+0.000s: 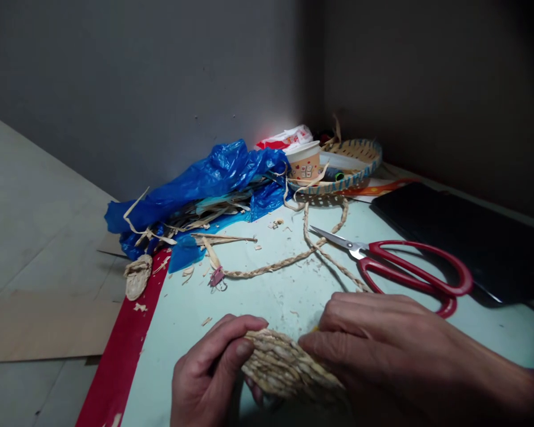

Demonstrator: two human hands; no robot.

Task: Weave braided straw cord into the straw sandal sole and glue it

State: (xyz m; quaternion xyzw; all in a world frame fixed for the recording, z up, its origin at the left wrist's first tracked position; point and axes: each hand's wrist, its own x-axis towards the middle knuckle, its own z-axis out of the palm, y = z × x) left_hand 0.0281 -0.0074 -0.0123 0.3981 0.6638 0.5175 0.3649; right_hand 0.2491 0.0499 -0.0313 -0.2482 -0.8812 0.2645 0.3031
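A piece of braided straw (pixel 285 362), sewn in side-by-side rows, is held low in front of me. My left hand (pixel 213 370) is closed on its left end, thumb on top and fingers behind. Along the upper right edge, my right hand (pixel 382 344) is closed with thumb and fingers pressed against the straw. A small yellow bit shows at those fingertips; what it is I cannot tell. From the right hand a plaited straw cord (pixel 271 264) loops across the table to a pink binder clip (pixel 216 276). Red-handled scissors (pixel 365 249) lie across the cord, blades partly open.
A blue plastic bag (pixel 213 172) with straw strips lies at the back left. Behind stand a paper cup (pixel 305 163) and a woven basket (pixel 367 157). A dark flat object (pixel 449 237) lies right. A miniature straw slipper (pixel 137 277) rests on the red table edge (pixel 111 367).
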